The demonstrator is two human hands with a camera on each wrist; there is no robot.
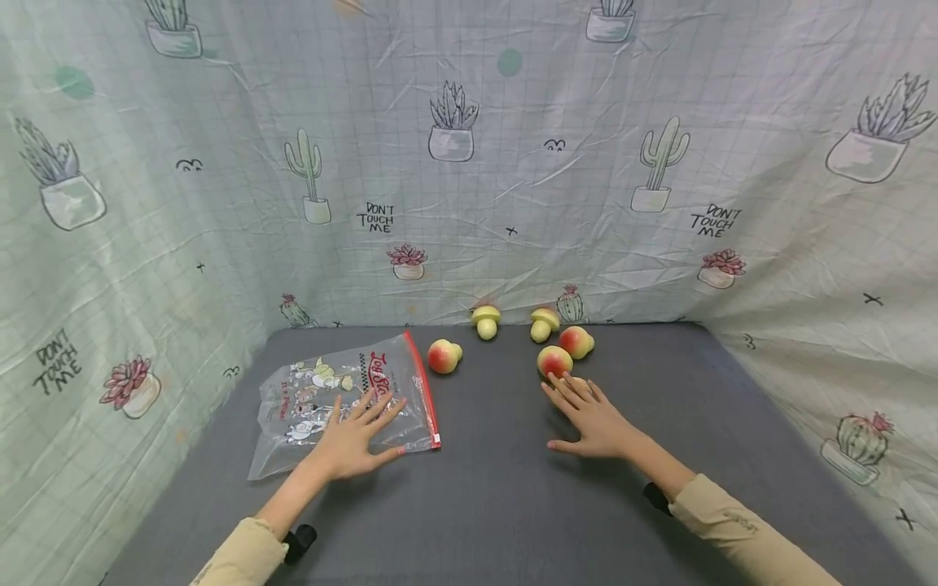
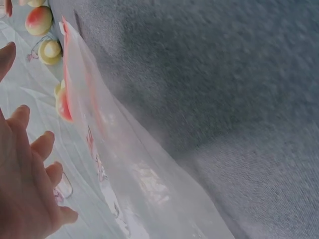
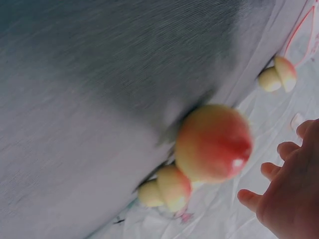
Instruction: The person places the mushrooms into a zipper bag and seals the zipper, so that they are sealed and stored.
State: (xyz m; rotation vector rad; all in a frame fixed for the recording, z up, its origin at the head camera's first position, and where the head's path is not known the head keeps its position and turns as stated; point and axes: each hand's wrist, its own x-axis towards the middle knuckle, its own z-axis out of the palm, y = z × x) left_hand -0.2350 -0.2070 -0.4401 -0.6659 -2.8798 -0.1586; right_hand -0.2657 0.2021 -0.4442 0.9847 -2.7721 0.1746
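My left hand [image 1: 353,446] is spread over a clear zip bag [image 1: 274,456] with a red zip edge and cartoon print. In the left wrist view a gap shows between the fingers [image 2: 42,144] and the bag. My right hand [image 1: 597,427] is also spread, with its fingertips close to a red-and-yellow toy mushroom [image 1: 554,361]. Another mushroom [image 1: 582,387] is partly hidden behind those fingers. Just beyond lie a third mushroom [image 1: 576,342] and a yellower one [image 1: 544,324]. Neither hand grips anything.
Right of the bag's zip lies a mushroom [image 1: 444,356], and another [image 1: 486,322] stands near the back edge. All rest on a dark grey tabletop [image 1: 484,505]. A cactus-printed cloth [image 1: 513,195] hangs behind the table and along both sides.
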